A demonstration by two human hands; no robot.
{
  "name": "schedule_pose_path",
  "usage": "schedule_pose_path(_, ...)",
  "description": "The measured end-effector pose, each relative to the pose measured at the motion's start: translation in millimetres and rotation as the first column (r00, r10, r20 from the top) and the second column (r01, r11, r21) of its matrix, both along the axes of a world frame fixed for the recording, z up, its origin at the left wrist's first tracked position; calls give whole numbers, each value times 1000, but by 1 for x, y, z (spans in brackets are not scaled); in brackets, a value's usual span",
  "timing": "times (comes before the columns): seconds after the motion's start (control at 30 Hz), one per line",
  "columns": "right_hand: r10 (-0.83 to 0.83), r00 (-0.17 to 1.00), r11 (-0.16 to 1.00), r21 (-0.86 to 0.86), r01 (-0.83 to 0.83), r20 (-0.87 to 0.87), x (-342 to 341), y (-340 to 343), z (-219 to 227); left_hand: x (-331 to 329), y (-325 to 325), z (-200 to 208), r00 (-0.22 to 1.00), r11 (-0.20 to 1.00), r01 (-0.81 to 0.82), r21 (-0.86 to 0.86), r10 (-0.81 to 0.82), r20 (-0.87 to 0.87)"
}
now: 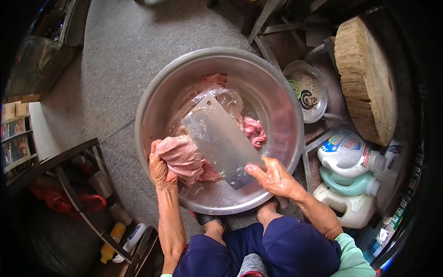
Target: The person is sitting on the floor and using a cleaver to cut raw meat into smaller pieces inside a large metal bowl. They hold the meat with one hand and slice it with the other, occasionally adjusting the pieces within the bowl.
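Observation:
A large metal basin [278, 115] stands on the floor in front of my knees. My left hand [162, 165] is closed round a folded, pale pink piece of raw meat [181, 156] at the basin's left side. With my right hand [274, 177] I grip a wide cleaver [222, 143] at its near right end; the handle is hidden by the hand. Its blade slants toward the far left, over the middle of the basin, with bits stuck to it. Under the blade lie a clear plastic bag [227, 102] and a coiled pink strip of meat [254, 131].
To the right, a round wooden block [359, 78] leans upright beside a metal bowl [318, 87]. Several plastic jugs [346, 154] stand nearer on that side. A dark-framed shelf [76, 203] with bottles is at the near left. Grey floor [124, 46] stretches beyond the basin.

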State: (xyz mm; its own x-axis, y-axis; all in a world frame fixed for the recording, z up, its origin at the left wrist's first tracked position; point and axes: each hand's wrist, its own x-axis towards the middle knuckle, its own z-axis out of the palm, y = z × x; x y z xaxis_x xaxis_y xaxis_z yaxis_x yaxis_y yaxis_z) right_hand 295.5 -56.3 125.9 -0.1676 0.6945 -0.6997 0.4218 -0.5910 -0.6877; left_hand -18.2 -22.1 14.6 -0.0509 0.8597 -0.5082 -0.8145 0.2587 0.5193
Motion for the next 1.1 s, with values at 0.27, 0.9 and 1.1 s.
schedule_pose_path(0.27, -130, 991, 969, 209, 131, -23, 14, 8, -15, 11, -15, 31, 682, 982, 187, -13, -139, -718)
schedule_pose_path(0.9, -12, 991, 994, 110, -3, 131, 17, 2, -19, 35, -34, 15, 128, 883, 213, -419, -450, -884)
schedule_pose_path(1.1, 14, 994, 1000, -16, -12, 110, 22, 10, -9, 29, -36, -7, 269, 924, 138, -355, -380, -885)
